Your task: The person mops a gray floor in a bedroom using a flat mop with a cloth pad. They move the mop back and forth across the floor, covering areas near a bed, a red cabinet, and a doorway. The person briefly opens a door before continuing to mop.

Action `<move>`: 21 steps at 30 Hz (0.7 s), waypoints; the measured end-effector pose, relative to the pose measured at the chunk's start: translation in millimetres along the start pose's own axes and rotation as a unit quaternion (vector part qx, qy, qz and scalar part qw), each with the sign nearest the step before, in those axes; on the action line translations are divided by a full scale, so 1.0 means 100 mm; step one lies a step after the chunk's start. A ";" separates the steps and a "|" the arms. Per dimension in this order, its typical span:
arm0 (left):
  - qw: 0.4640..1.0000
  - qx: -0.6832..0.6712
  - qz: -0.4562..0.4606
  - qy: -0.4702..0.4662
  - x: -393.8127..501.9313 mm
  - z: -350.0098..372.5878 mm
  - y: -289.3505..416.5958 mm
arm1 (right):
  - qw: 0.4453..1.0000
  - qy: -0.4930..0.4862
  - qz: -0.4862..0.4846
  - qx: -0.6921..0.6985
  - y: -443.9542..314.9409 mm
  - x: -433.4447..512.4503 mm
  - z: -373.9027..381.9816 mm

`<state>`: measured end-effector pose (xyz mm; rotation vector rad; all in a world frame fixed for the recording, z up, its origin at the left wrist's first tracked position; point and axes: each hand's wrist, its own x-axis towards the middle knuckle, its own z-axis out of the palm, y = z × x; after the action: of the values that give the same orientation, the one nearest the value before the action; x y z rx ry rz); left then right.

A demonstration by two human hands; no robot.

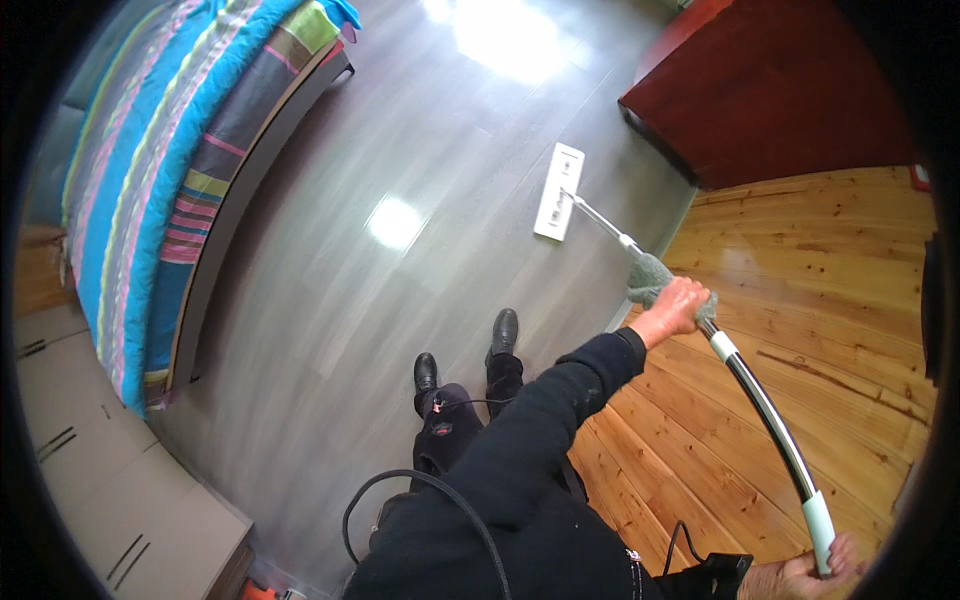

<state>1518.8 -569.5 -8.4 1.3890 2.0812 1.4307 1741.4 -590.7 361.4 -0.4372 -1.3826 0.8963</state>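
My left hand [679,306] is closed around the metal pole of a flat mop [771,420], over a grey-green cloth [648,280] bunched on the pole. My right hand [814,571] grips the pale green end of the handle at the bottom right. From the cloth the thin lower pole slants up and left to the white rectangular mop head [559,192], which lies on the grey floor. Its underside is hidden.
On the left stands a bed with a striped cover [139,217]; drawers [112,480] are at the lower left. A dark red cabinet [765,97] fills the upper right, beside wooden plank panelling [810,300]. My black shoes [505,331] stand on the grey plank floor [337,300].
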 end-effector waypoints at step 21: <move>0.962 0.166 -0.178 0.120 -3.88 -2.65 -1.06 | 0.902 -0.157 0.244 0.320 0.09 -2.12 1.01</move>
<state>1484.0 -1045.0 -79.5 0.8999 2.6591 1.1863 1654.8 -768.7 234.8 -0.1232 -1.1808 1.8264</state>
